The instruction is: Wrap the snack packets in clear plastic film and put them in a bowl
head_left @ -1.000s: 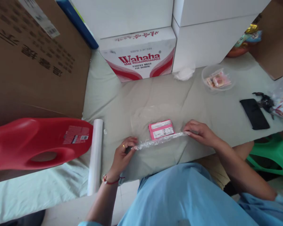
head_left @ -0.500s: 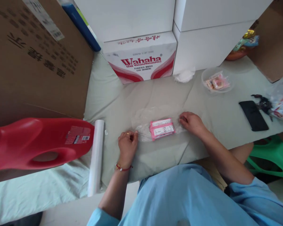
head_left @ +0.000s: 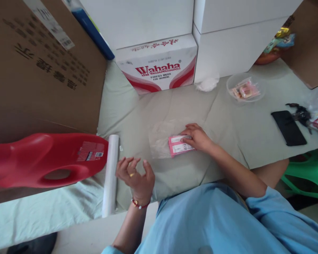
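A small pink-and-white packet [head_left: 178,147] lies on a sheet of clear plastic film [head_left: 159,132] spread on the cloth-covered table. My right hand [head_left: 197,138] is on the packet's right end, thumb over its top and the other fingers at its far edge, covering part of the label. Left of the film, my left hand [head_left: 136,178] is raised off the table, fingers apart and curled a little, with nothing in it. A white roll of plastic film [head_left: 110,176] lies just beyond that hand, beside a big red jug [head_left: 74,155] on its side.
A Wahaha water carton [head_left: 159,68] stands at the back against white boxes [head_left: 228,49]. A clear bowl [head_left: 245,88] with small packets is back right, a black phone [head_left: 288,127] nearer the right edge. A tall brown carton [head_left: 50,63] fills the left. A green stool [head_left: 307,176] stands below.
My left hand has let go of the film's left side, lifted back and opened. My right hand has moved left from the film's right side onto the packet.
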Demonstrator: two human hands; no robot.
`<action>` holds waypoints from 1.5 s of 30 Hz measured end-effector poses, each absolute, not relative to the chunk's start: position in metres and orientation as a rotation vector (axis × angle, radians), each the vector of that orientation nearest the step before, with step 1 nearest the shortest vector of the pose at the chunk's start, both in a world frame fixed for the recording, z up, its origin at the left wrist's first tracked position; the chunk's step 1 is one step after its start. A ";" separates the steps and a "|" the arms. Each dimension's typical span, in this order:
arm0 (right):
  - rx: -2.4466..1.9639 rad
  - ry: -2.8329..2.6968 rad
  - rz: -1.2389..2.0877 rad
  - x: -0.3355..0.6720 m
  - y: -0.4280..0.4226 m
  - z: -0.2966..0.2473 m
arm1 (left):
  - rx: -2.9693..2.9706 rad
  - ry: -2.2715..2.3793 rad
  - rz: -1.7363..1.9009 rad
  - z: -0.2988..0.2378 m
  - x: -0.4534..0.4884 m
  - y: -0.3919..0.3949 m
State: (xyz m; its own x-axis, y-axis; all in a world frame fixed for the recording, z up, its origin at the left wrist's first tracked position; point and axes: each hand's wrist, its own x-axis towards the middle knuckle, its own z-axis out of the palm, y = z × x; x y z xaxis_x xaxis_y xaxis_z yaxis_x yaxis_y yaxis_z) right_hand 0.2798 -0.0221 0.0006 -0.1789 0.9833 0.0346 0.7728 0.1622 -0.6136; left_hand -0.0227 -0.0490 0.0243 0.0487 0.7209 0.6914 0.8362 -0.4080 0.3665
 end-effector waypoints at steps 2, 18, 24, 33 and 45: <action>-1.636 -2.015 0.644 0.280 -0.022 0.001 | -2.218 -1.410 -1.307 0.029 -0.014 -0.064; -1.850 -2.219 0.452 0.273 0.033 0.034 | -2.962 -1.230 -0.743 0.011 0.066 -0.032; -1.988 -2.249 0.631 0.265 0.079 0.034 | -2.963 -1.260 -0.725 0.014 0.069 -0.031; -1.639 -2.327 0.586 0.267 0.031 0.069 | -2.891 -1.309 -0.713 0.012 0.068 -0.036; -1.515 -2.301 -0.030 0.256 -0.071 0.019 | -2.943 -1.309 -0.713 -0.002 0.063 -0.043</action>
